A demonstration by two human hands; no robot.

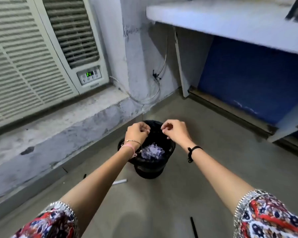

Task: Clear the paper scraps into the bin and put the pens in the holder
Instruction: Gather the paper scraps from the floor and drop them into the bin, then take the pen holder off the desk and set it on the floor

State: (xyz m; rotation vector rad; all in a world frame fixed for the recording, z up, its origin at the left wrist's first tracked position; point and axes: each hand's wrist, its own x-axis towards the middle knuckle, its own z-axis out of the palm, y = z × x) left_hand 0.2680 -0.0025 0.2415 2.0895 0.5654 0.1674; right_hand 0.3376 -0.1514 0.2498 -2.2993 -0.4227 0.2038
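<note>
A black bin (149, 170) lined with a black bag stands on the grey floor below me. A heap of pale violet paper scraps (153, 152) lies inside it. My left hand (138, 132) and my right hand (175, 130) hover over the bin's far rim, both curled with fingertips pinched together. Any scrap between the fingers is too small to see. No pens or holder are identifiable in view.
A window air conditioner (33, 54) sits on a stone ledge at left. A white desk (230, 19) with a blue panel (248, 79) beneath is at right. A white tube-like item (119, 182) and thin black sticks (193, 227) lie on the floor.
</note>
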